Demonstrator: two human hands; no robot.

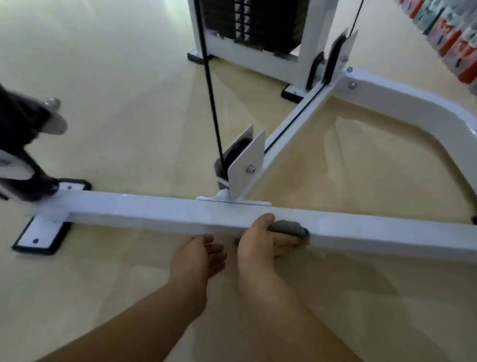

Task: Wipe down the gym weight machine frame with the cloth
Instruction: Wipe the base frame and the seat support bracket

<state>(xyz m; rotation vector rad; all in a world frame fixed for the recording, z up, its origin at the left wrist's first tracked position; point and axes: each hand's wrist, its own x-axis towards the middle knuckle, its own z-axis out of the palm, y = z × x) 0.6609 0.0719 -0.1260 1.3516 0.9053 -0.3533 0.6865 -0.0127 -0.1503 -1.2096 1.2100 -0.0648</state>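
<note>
My right hand bunches the soft, light grey cloth against the stiff bar's near edge; my left hand hangs open.

Glossy white painted metal frame bar, soft grey cloth — perhaps knitted, smooth beige floor

Right hand fingers curled closed; left hand loosely spread.

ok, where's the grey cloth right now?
Head view, lower centre: the bunched grey cloth is in the right hand, pressed against the white square floor bar, just below the pulley bracket.
</note>
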